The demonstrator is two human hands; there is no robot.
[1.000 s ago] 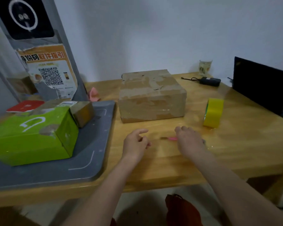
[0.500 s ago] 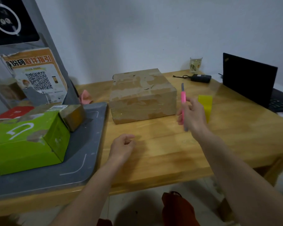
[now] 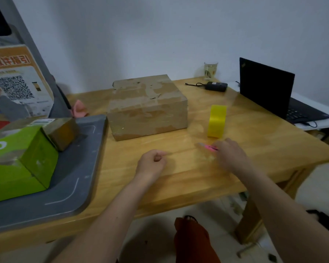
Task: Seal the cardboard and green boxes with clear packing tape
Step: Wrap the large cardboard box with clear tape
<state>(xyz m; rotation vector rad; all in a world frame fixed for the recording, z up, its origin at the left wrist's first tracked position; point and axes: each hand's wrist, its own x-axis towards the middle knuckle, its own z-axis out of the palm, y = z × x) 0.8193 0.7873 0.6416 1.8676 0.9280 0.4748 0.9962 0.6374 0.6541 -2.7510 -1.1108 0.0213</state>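
Fingers (image 3: 160, 155) of the left hand (image 3: 150, 164) are curled into a loose fist with nothing inside, the hand sitting on the wooden worktop (image 3: 188, 177) near its front edge. On the right hand (image 3: 230, 155) the fingers are blurred; they lie over the rear end of a pink utility knife (image 3: 207, 148) that rests flat on the worktop, but whether they grip it or merely touch it cannot be told.

Just beyond the right hand stands the roll of tape (image 3: 217, 121), on its edge and looking yellow, apart from the knife. To its left, near the middle of the worktop, sits the cardboard box (image 3: 148, 109), flaps down, with pale patches across its top and front. Further left the green box (image 3: 19, 160) lies on a grey tray (image 3: 74, 186) that covers the worktop's left end; a small brown box (image 3: 62, 132) leans against the green one's upper corner.

Behind the tray stands a sign with a QR code (image 3: 13, 88), and a pink cloth (image 3: 79, 109) lies beside its base. At the far right corner are a glass (image 3: 210, 70), a black adapter (image 3: 216, 86) with its cable, and an open black laptop (image 3: 266, 86).
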